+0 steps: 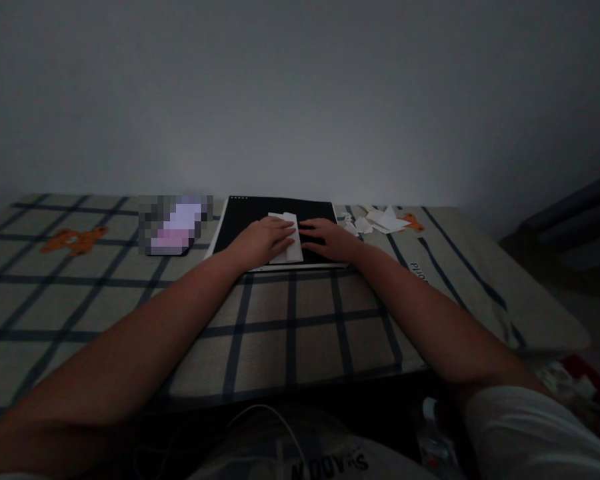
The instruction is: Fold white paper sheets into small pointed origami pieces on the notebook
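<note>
A folded piece of white paper [294,250] lies on a black flat board or pad [290,205] on the table. Across the paper's left part rests my left hand [266,241], fingers stretched out and pressing it flat. My right hand [334,240] lies on the black surface just right of the paper, fingers spread, their tips close to its right edge. Whether those tips touch the paper I cannot tell. Part of the paper is hidden under my left fingers.
White paper scraps [380,219] lie right of the pad. On the left is a phone-like object [180,223], its screen blurred. A checked cloth [290,320] covers the table, which meets a grey wall [290,100]. Below the front edge stands a plastic bottle [435,440].
</note>
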`<action>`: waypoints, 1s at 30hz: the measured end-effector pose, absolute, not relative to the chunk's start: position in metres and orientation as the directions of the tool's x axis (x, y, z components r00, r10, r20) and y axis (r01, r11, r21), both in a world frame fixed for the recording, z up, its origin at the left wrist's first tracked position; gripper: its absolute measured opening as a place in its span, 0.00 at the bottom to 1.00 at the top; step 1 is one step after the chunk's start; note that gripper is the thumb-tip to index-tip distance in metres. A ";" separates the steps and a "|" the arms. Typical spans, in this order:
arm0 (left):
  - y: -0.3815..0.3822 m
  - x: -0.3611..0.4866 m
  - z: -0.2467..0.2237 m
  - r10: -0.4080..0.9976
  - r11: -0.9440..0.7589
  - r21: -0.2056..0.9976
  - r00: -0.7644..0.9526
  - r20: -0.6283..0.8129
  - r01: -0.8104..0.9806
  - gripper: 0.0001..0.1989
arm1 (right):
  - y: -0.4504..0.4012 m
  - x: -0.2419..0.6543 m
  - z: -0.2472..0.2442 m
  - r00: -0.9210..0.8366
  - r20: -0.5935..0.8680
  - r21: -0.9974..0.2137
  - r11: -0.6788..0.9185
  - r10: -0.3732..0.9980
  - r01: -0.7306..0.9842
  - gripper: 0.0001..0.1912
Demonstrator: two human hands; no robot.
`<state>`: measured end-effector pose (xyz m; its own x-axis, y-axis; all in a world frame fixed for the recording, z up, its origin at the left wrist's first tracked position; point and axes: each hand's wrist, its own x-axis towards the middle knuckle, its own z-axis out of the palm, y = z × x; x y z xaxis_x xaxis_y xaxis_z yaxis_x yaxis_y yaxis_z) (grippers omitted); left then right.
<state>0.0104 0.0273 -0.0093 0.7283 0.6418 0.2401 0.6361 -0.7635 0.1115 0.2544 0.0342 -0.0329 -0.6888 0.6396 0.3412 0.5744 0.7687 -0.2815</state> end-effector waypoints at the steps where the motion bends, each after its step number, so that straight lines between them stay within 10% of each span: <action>1: 0.026 0.011 -0.009 0.646 -0.760 0.099 0.728 0.230 0.643 0.24 | 0.035 0.255 -0.032 -0.689 0.335 -0.289 0.766 0.643 0.575 0.20; 30: 0.023 0.012 -0.010 0.683 -0.728 0.057 0.715 0.153 0.683 0.24 | 0.034 0.255 -0.029 -0.685 0.311 -0.278 0.752 0.659 0.597 0.20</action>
